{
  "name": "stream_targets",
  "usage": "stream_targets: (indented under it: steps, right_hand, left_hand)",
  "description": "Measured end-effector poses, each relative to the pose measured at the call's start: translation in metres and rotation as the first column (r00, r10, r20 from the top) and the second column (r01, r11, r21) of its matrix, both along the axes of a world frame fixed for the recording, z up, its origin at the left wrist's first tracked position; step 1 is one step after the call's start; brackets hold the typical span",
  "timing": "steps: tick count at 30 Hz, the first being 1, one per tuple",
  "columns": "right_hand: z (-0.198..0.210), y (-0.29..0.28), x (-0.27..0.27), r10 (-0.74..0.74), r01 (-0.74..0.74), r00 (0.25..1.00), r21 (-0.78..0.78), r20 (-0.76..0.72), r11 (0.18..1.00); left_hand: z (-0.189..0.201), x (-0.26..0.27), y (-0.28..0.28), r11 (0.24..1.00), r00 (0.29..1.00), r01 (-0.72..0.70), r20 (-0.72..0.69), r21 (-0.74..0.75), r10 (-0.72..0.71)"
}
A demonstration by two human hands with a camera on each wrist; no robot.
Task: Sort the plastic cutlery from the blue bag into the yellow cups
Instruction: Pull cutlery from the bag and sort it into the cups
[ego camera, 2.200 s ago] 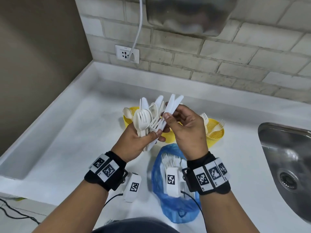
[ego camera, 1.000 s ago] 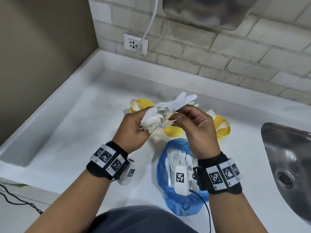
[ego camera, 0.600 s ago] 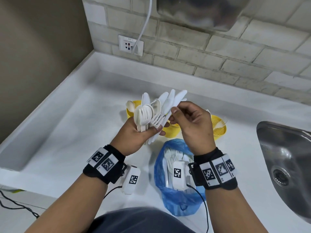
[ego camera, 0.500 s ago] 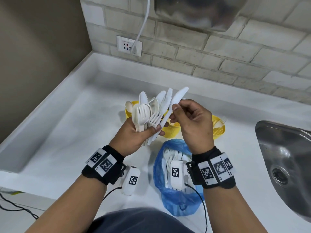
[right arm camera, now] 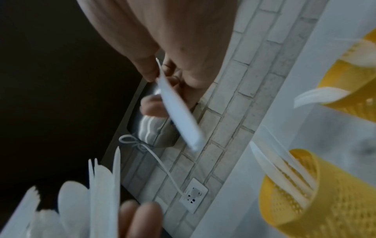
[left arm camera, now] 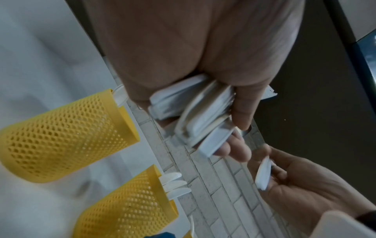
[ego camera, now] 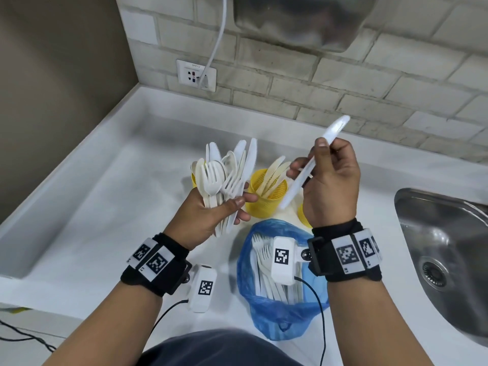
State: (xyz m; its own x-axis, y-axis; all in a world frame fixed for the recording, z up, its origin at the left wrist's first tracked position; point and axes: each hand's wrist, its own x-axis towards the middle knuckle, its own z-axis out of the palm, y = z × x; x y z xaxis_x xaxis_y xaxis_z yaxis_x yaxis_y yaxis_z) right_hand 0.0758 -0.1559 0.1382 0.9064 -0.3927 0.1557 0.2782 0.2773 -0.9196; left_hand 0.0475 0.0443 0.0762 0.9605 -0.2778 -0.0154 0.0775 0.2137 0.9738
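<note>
From the head camera, the left hand (ego camera: 208,215) gripped a mixed bundle of white cutlery (ego camera: 227,175) — forks, spoons and serrated knives fanned upward toward twelve o'clock. At about two o'clock from it, apart from the bundle, the right hand (ego camera: 330,186) pinched a single white plastic knife (ego camera: 314,161) between thumb and fingers, the knife slanting from seven o'clock up to one o'clock. Between and behind the hands stood a yellow mesh cup (ego camera: 265,196) holding several knives; a second yellow cup (ego camera: 195,178) peeked out behind the bundle, and a third (ego camera: 303,216) showed only as a sliver under the right wrist. The blue bag (ego camera: 280,283) lay open on the white counter (ego camera: 105,207) at six o'clock, forks still inside. A steel sink (ego camera: 443,249) sat at three o'clock.

The left wrist camera showed the fingers curled round the stacked handles (left arm camera: 195,116), with two mesh cups (left arm camera: 67,135) lying toward eight o'clock and the other hand at five o'clock holding the knife.

The right wrist camera showed thumb and fingertips (right arm camera: 148,67) clamped on the knife — its free end pointing to five o'clock — with the wall socket (right arm camera: 193,194) below.
</note>
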Motion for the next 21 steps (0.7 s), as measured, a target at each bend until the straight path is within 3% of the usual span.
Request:
stream_targets:
  steps: [5, 10, 13, 17, 21]
  right_hand:
    - [-0.004, 0.012, -0.004, 0.124, -0.138, 0.986, -0.119, -0.114, 0.983]
    - [-0.010, 0.026, -0.013, 0.228, -0.280, 0.958, -0.392, -0.174, 0.876]
    - [-0.010, 0.033, -0.014, 0.234, -0.286, 0.955, -0.356, -0.183, 0.890]
    - [-0.013, 0.035, -0.010, 0.110, -0.179, 0.978, -0.448, -0.176, 0.876]
    - [-0.009, 0.036, -0.011, 0.100, -0.145, 0.985, -0.352, -0.144, 0.925]
  left_hand:
    - [0.004, 0.000, -0.001, 0.999, 1.000, 0.017, -0.014, -0.038, -0.017]
    - [0.005, 0.000, -0.002, 0.999, 0.999, 0.034, -0.008, -0.024, -0.034]
    - [0.006, -0.001, -0.002, 0.999, 1.000, 0.029, -0.010, -0.023, -0.029]
    - [0.005, 0.000, 0.000, 0.998, 1.000, 0.030, -0.008, -0.052, -0.030]
    - [0.003, 0.000, 0.000, 0.999, 0.999, 0.030, -0.012, -0.044, -0.030]
